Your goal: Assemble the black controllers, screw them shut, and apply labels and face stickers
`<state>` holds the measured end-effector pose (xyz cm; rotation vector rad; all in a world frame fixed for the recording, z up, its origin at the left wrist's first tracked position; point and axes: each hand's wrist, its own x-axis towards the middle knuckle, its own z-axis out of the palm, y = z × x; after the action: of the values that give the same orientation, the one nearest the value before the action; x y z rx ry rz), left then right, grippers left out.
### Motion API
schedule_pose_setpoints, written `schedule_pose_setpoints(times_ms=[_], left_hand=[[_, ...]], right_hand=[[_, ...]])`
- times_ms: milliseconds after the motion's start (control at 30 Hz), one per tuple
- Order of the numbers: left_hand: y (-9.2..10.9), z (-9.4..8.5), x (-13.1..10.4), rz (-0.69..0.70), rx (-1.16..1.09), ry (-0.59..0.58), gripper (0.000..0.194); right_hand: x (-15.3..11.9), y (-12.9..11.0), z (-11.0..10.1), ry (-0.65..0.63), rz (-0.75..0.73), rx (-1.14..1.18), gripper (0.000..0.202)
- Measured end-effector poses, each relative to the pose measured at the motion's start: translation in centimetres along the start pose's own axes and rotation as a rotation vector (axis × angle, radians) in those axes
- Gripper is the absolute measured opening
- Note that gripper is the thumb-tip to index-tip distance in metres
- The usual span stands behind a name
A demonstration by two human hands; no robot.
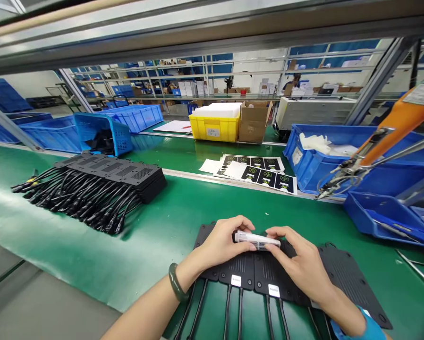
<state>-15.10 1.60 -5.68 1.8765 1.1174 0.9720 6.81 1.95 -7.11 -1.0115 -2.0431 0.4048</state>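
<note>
Both hands are closed on a bent white label sheet (257, 239), which carries small printed labels. My left hand (223, 240) pinches its left end between thumb and fingers. At the right end, my right hand (302, 259) grips it with thumb and forefinger. Below it lies a row of flat black cased units (237, 267) with vent slots and black cables (228, 311) running toward me. Two of them bear small white labels (236, 281) near the cable edge. Another black unit (353, 283) lies right of my right hand, partly behind my wrist.
Stacked black units (109, 170) with bundled cables sit at left. Printed black sticker sheets (258, 172) lie beyond my hands. At right are a blue bin (304, 165), a blue tray (385, 219) and a hanging orange electric screwdriver (392, 130). A yellow box (215, 128) stands farther back.
</note>
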Motion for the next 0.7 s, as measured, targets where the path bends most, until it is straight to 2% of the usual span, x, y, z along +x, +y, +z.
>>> schedule_pose_setpoints(times_ms=[167,267,333,400,600,700], left_hand=[[-0.2,0.3,-0.2,-0.045,-0.165,0.068,0.017],[-0.1,0.7,-0.5,-0.062,-0.158,0.128,0.016],[0.1,1.1,-0.7,-0.055,-0.148,0.122,0.018],[0.4,1.5,-0.9,-0.058,-0.201,0.087,0.023],[0.8,2.2,-1.0,-0.18,-0.631,-0.027,0.054],[0.8,2.2,-0.8,-0.264,-0.719,-0.061,0.064]], right_hand=[[0.0,-0.3,-0.4,0.051,-0.043,0.011,0.01],[0.1,-0.7,-0.5,0.031,-0.112,0.007,0.013],[0.2,-1.0,-0.4,0.037,-0.174,-0.023,0.013],[0.2,-1.3,-0.3,0.047,-0.232,-0.061,0.013],[0.1,-1.4,-0.5,0.096,-0.33,-0.202,0.015],[0.2,-1.3,-0.7,0.105,-0.405,-0.301,0.016]])
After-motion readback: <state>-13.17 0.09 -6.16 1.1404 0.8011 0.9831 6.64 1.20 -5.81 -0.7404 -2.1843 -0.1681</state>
